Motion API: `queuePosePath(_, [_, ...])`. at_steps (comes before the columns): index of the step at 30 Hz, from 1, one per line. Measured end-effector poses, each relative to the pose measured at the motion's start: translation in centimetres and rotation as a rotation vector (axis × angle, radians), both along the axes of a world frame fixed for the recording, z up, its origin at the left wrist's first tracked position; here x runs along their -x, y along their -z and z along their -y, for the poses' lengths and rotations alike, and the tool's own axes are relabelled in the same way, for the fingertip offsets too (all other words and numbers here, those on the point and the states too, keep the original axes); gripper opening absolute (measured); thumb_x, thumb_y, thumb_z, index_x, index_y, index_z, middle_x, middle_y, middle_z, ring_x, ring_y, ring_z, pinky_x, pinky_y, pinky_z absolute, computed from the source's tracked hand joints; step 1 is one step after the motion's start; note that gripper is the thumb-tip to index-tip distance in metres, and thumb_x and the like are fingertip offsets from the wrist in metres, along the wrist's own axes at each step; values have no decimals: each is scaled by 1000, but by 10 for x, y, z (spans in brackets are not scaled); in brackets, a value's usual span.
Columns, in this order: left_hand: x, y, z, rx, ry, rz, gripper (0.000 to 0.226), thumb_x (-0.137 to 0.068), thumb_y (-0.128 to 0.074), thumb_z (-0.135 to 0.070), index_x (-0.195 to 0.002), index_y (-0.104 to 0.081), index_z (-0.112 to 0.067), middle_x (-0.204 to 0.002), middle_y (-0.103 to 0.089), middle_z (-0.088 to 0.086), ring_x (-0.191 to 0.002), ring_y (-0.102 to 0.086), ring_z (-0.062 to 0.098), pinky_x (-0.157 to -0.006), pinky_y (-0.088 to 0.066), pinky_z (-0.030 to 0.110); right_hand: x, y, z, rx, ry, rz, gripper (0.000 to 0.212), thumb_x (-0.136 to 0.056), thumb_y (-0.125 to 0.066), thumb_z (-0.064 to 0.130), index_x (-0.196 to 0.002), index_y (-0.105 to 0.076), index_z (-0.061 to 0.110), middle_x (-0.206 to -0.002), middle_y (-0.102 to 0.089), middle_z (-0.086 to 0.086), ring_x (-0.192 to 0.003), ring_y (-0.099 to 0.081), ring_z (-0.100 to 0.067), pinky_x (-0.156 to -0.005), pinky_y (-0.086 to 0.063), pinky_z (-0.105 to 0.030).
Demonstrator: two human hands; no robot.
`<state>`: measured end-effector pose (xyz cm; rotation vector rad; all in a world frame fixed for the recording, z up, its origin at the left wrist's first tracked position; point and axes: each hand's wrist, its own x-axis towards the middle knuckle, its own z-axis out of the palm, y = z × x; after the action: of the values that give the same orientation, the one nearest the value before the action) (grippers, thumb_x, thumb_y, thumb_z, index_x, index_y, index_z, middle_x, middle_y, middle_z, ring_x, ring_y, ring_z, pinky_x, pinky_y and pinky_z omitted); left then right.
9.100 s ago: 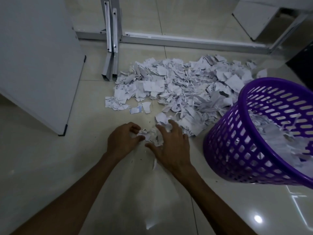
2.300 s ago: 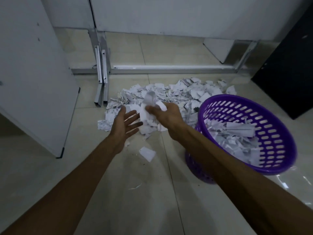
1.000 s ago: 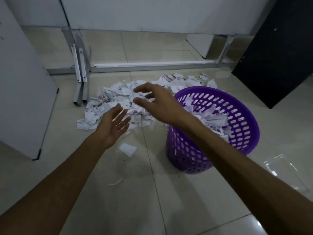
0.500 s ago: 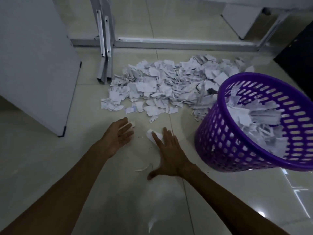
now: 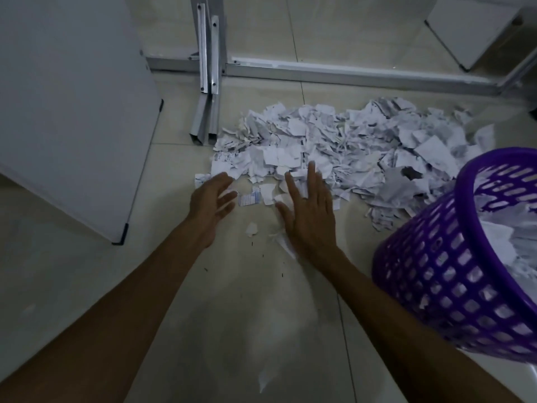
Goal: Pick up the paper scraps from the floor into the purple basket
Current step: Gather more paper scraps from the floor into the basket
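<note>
Paper scraps point(image 5: 343, 146) heaped mid-frame on tiled floor point(image 5: 87, 280), spreading right toward purple basket point(image 5: 453, 289). Right hand point(image 5: 309, 212) flat, fingers straight and spread, fingertips over near edge of heap; crumpled scrap partly hidden under palm. Left hand point(image 5: 212, 202) beside it, fingers extended, holding nothing, tips at leftmost scraps. Small loose scrap point(image 5: 251, 229) between hands. Basket lower right, cut off by frame edge, holding scraps. Left hand motion-blurred; floor contact unclear.
</note>
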<state>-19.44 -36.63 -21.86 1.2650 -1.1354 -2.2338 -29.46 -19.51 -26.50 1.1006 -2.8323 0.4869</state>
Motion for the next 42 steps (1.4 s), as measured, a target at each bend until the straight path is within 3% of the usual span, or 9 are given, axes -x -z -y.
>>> queuePosePath(3, [10, 6, 21, 235, -96, 71, 16, -91, -62, -14, -105, -67, -20, -93, -65, -1, -73, -58, 10, -63, -50, 20, 33, -10, 19, -107, 92, 44, 75, -93, -21, 75, -157, -5, 39, -163, 21, -9, -150, 17, -34, -114, 16, -59])
queuePosePath(7, [10, 27, 39, 561, 4, 174, 30, -88, -64, -11, -118, -64, -18, -112, -61, 0, -95, -56, 12, -73, -45, 18, 41, 2, 15, -253, 67, 353, 82, -83, -16, 86, -154, -6, 45, -165, 11, -6, -150, 11, -36, -115, 4, -68])
queuePosePath(13, [4, 47, 32, 873, 277, 298, 42, -87, -71, -21, -127, -62, -14, -117, -52, -11, -104, -51, 5, -83, -37, 11, -1, 21, -9, -180, -29, 220, 86, -79, -14, 90, -153, -16, 45, -166, 5, 0, -152, 7, -27, -119, -1, -60])
queuePosePath(20, [-21, 54, -11, 1157, 440, 148, 16, -88, -67, -17, -100, -75, -11, -108, -71, 1, -93, -62, 2, -84, -48, 14, -57, 26, -47, -103, -139, 181, 82, -83, -23, 87, -152, -25, 43, -166, 4, 5, -152, 11, -21, -121, -2, -55])
queuePosePath(27, [-33, 35, -12, 978, 241, 152, 13, -92, -63, -21, -102, -72, -25, -99, -70, -11, -86, -62, -3, -72, -47, 10, -55, -8, -63, 199, -102, 72, 70, -87, -40, 77, -144, -45, 37, -165, -13, 1, -149, -17, -9, -120, -9, -54])
queuePosePath(29, [-27, 32, -9, 838, 278, 152, 22, -92, -64, -22, -114, -69, -24, -112, -67, -9, -92, -61, -1, -82, -48, 14, -38, -15, -63, 199, -36, 85, 80, -81, -43, 82, -148, -38, 39, -166, -7, 0, -151, -12, -13, -120, -5, -56])
queuePosePath(33, [-21, 37, -21, 562, 397, 137, 31, -94, -61, -31, -123, -65, -22, -120, -66, -4, -109, -62, 12, -98, -50, 34, -11, -17, -49, 121, 46, 435, 104, -66, -51, 90, -151, -4, 54, -164, 19, 3, -152, 11, -20, -118, 2, -64])
queuePosePath(37, [-13, 29, -45, 222, 318, 37, 25, -95, -58, -34, -109, -72, -18, -105, -74, -2, -99, -68, 13, -88, -53, 27, -14, -13, -29, 4, 7, 563, 114, -64, -59, 86, -150, 9, 54, -162, 23, -4, -150, 15, -30, -113, 13, -62])
queuePosePath(42, [-11, 34, -51, 122, 320, 7, 31, -99, -44, -43, -96, -69, -25, -86, -75, -13, -84, -70, 3, -70, -53, 16, -29, 4, -22, -12, -107, 369, 125, -58, -71, 82, -155, -2, 44, -164, 16, -4, -150, 10, -35, -113, 11, -63])
